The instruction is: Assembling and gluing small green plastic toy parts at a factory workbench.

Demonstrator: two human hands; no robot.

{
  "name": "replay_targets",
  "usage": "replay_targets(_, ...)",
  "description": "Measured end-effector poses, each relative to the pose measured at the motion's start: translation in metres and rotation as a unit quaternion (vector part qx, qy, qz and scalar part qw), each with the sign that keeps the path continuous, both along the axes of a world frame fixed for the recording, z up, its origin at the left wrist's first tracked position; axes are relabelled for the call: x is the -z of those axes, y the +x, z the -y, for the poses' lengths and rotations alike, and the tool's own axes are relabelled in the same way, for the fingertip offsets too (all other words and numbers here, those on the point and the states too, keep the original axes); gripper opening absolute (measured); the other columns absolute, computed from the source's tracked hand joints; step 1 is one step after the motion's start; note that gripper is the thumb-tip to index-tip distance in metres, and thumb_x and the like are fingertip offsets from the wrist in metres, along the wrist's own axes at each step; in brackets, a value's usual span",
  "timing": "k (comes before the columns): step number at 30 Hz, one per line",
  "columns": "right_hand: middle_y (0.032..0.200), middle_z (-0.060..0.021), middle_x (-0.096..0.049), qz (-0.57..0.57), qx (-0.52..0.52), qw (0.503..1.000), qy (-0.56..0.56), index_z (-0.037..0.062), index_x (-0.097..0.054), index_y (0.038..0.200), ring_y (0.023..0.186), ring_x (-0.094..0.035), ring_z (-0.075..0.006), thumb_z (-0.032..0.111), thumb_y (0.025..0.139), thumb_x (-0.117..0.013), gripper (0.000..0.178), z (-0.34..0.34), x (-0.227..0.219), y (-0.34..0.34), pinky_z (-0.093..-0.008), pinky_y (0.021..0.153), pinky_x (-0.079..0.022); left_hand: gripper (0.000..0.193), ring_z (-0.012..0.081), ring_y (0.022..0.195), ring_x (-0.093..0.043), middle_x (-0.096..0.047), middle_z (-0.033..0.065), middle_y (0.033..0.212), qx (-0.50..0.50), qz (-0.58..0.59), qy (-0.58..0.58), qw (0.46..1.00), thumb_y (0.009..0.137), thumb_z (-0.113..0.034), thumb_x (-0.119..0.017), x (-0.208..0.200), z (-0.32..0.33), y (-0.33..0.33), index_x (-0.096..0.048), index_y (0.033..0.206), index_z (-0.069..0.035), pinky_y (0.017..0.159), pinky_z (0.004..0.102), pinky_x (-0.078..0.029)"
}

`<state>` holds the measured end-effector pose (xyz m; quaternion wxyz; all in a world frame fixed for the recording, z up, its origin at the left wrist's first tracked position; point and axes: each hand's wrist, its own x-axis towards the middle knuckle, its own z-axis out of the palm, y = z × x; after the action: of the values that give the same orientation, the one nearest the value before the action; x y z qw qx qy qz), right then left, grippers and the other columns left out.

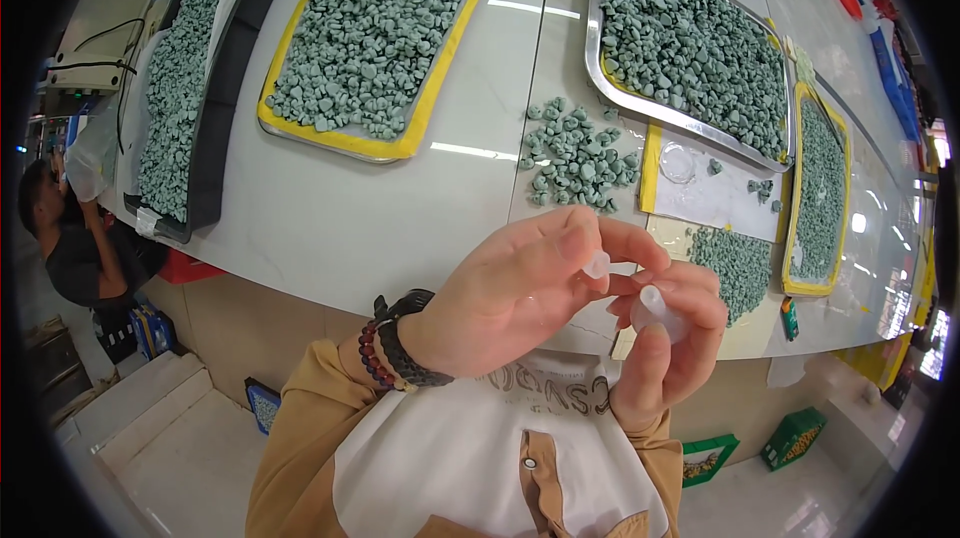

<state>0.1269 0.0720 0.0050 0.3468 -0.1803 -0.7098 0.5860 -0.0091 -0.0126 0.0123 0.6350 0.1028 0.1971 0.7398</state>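
Over the table's near edge, my left hand point(500, 293) pinches a small translucent white cap point(597, 266) between thumb and fingers. Dark watch-like and beaded bands circle that wrist. Close beside it on the right, my right hand point(688, 363) grips a small translucent white bottle point(660, 316), its rounded tip showing above the thumb. Cap and bottle are apart. Just beyond my hands lies a loose pile of grey-green stone-like pieces point(583, 160) on the white table point(470, 213).
Similar pieces fill a yellow-edged tray point(432, 103), a steel tray point(690, 128), a narrower yellow-edged tray point(798, 200) and a black bin point(214, 118). Smaller pieces point(738, 266) spread right of my hands. A person point(95, 253) is at far left. A green box point(795, 438) stands below right.
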Motion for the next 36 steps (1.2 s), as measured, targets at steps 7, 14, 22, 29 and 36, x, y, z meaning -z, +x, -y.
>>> replay_targets(7,0.092,-0.0182,-0.057,0.028,0.028,0.997,0.064,-0.0038,-0.055,0.1,0.081,-0.053,-0.0235,0.0,0.073,-0.053,0.028,0.003,-0.002,-0.003,-0.0299,0.073,-0.045,0.024,0.0257,0.124,-0.036,-0.05,0.0113,0.117,0.004,0.005,-0.011,1.0,0.089,-0.038,-0.051,0.003,0.001,0.001,-0.05,0.084,-0.014,0.104,0.0436,-0.023)
replay_targets(14,0.09,-0.0183,-0.057,0.041,0.028,0.996,0.076,-0.0037,-0.056,0.099,0.078,-0.053,-0.0231,-0.001,0.072,-0.053,0.027,0.002,-0.003,-0.003,-0.0292,0.069,-0.045,0.021,0.027,0.123,-0.038,-0.052,0.0109,0.114,-0.003,0.008,0.005,1.0,0.086,-0.033,-0.058,0.008,0.0,0.0,-0.049,0.087,-0.014,0.105,0.044,-0.023)
replay_targets(22,0.089,-0.0184,-0.057,0.051,0.026,0.995,0.087,-0.0037,-0.056,0.098,0.076,-0.054,-0.0227,-0.001,0.072,-0.053,0.027,0.003,-0.002,-0.005,-0.0286,0.066,-0.045,0.018,0.0283,0.124,-0.038,-0.053,0.0107,0.112,-0.041,-0.009,0.01,0.999,0.083,-0.028,-0.062,0.009,-0.001,0.001,-0.051,0.089,-0.016,0.105,0.0452,-0.025)
replay_targets(29,0.093,-0.0172,-0.055,-0.008,0.064,0.997,0.045,-0.0033,-0.053,0.095,0.079,-0.054,-0.0239,-0.001,0.072,-0.057,0.023,0.009,0.005,-0.009,-0.0302,0.066,-0.046,0.018,0.0288,0.122,-0.04,-0.053,0.0108,0.112,-0.044,-0.024,0.048,0.998,0.084,-0.031,-0.059,0.007,-0.004,0.002,-0.051,0.09,-0.016,0.101,0.0449,-0.028)
replay_targets(36,0.092,-0.016,-0.053,0.016,0.046,0.989,0.138,-0.0012,-0.053,0.096,0.079,-0.053,-0.0231,-0.005,0.069,-0.062,0.028,0.007,0.013,-0.016,-0.0299,0.066,-0.045,0.004,0.0197,0.106,-0.049,-0.057,0.0112,0.105,-0.081,0.05,0.071,0.993,0.087,-0.012,-0.051,0.007,-0.003,0.009,-0.05,0.089,-0.009,0.093,0.0401,-0.036)
